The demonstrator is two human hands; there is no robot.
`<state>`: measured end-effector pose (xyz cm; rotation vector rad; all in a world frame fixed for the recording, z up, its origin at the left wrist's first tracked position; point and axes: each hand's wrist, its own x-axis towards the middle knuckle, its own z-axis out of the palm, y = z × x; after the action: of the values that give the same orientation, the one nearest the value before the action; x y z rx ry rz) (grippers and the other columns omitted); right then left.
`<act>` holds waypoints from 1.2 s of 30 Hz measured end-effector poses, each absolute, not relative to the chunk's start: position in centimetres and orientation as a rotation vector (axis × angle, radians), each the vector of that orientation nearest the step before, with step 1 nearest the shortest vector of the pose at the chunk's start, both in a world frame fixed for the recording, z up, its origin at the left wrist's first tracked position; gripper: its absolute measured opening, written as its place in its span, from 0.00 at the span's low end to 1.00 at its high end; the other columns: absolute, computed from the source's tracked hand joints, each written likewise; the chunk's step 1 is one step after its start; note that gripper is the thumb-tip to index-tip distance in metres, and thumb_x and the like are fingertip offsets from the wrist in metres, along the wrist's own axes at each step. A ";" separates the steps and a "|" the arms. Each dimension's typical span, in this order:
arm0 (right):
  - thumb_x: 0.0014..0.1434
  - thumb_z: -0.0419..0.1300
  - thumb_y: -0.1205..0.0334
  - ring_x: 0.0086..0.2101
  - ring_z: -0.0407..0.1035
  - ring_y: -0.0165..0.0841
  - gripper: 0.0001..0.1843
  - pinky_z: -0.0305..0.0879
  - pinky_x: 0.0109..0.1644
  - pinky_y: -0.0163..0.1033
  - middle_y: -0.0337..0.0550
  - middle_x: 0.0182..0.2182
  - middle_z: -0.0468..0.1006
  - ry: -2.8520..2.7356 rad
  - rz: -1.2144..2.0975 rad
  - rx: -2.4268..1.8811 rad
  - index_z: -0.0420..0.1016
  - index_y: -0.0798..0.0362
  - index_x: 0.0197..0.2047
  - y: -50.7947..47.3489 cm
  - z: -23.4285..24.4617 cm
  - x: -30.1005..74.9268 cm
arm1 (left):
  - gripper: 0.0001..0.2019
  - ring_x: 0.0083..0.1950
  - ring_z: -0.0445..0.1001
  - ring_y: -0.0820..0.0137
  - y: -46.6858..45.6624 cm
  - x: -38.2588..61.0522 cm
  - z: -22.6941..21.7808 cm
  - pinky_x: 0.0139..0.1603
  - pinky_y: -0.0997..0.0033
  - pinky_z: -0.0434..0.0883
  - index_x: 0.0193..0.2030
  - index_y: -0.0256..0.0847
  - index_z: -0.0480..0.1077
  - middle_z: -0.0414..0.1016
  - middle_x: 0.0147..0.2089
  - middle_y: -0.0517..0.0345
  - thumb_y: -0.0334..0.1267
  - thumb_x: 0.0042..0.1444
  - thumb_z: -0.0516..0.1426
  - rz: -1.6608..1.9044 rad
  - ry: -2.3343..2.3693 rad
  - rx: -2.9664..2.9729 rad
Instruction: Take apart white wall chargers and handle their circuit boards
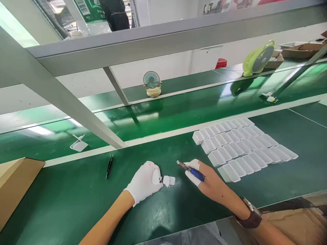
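My left hand (145, 182), in a white glove, rests on the green table with its fingers curled around a small white plastic part (168, 180) that sticks out to the right. My right hand (206, 182), with white finger cots on thumb and forefinger, pinches a blue pen-like tool (191, 170) whose tip points left toward the white part, a short gap away.
Rows of several small white plastic cases (242, 146) lie to the right. Black tweezers (109, 166) lie left of my left hand. A cardboard box (15, 183) sits at the far left. Two small fans (152, 83) (258, 58) stand beyond a metal frame post (76, 112).
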<state>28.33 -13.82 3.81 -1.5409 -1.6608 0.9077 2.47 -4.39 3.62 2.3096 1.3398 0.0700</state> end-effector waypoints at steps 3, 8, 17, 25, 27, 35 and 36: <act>0.70 0.51 0.65 0.43 0.72 0.37 0.21 0.72 0.49 0.46 0.44 0.46 0.76 -1.844 0.795 -1.518 0.68 0.43 0.64 -13.2 4.1 28.3 | 0.13 0.40 0.77 0.67 -5.8 2.4 3.3 0.43 0.67 0.75 0.42 0.43 0.69 0.74 0.44 0.56 0.40 0.50 0.64 0.293 1.358 2.195; 0.62 0.53 0.72 0.42 0.71 0.43 0.33 0.73 0.46 0.51 0.50 0.43 0.76 -2.226 0.506 -1.612 0.63 0.49 0.70 -12.8 3.2 27.6 | 0.18 0.38 0.78 0.67 -6.8 1.5 1.9 0.41 0.67 0.76 0.46 0.43 0.73 0.76 0.42 0.55 0.40 0.47 0.66 0.542 1.255 2.451; 0.71 0.53 0.63 0.50 0.73 0.37 0.23 0.72 0.56 0.46 0.46 0.55 0.76 -1.868 1.003 -1.361 0.63 0.43 0.67 -12.7 7.1 26.4 | 0.13 0.36 0.80 0.70 -6.7 0.6 2.4 0.38 0.73 0.77 0.32 0.44 0.76 0.82 0.42 0.56 0.52 0.57 0.64 0.557 0.982 2.547; 0.61 0.56 0.73 0.40 0.69 0.40 0.19 0.71 0.44 0.46 0.45 0.39 0.78 -2.201 0.696 -1.171 0.74 0.50 0.54 -13.4 6.0 24.2 | 0.15 0.40 0.81 0.66 -7.8 0.6 4.8 0.41 0.68 0.77 0.42 0.44 0.72 0.82 0.41 0.58 0.47 0.51 0.66 0.283 1.153 2.037; 0.60 0.55 0.73 0.38 0.68 0.40 0.23 0.70 0.43 0.46 0.46 0.39 0.78 -2.293 0.540 -1.173 0.72 0.52 0.57 -13.4 6.1 24.3 | 0.17 0.36 0.81 0.68 -8.3 0.6 5.1 0.38 0.70 0.76 0.44 0.44 0.69 0.82 0.38 0.61 0.44 0.49 0.66 0.297 1.142 1.879; 0.57 0.52 0.79 0.35 0.67 0.43 0.23 0.61 0.38 0.47 0.49 0.32 0.75 -2.634 -0.264 -1.183 0.77 0.59 0.53 -12.6 9.0 26.4 | 0.08 0.34 0.80 0.69 -9.0 1.1 6.3 0.35 0.71 0.74 0.40 0.46 0.73 0.82 0.37 0.63 0.39 0.52 0.61 0.160 1.269 1.925; 0.57 0.53 0.79 0.35 0.67 0.43 0.21 0.60 0.38 0.47 0.50 0.31 0.75 -2.666 -0.296 -1.175 0.79 0.59 0.50 -12.6 9.2 26.4 | 0.08 0.34 0.80 0.68 -9.0 1.1 6.3 0.35 0.71 0.73 0.40 0.46 0.73 0.81 0.37 0.63 0.40 0.52 0.61 0.164 1.278 1.946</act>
<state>26.36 -12.58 9.23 -1.1755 -2.6665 -0.2958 1.10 -9.05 6.31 1.9456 1.2776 0.1641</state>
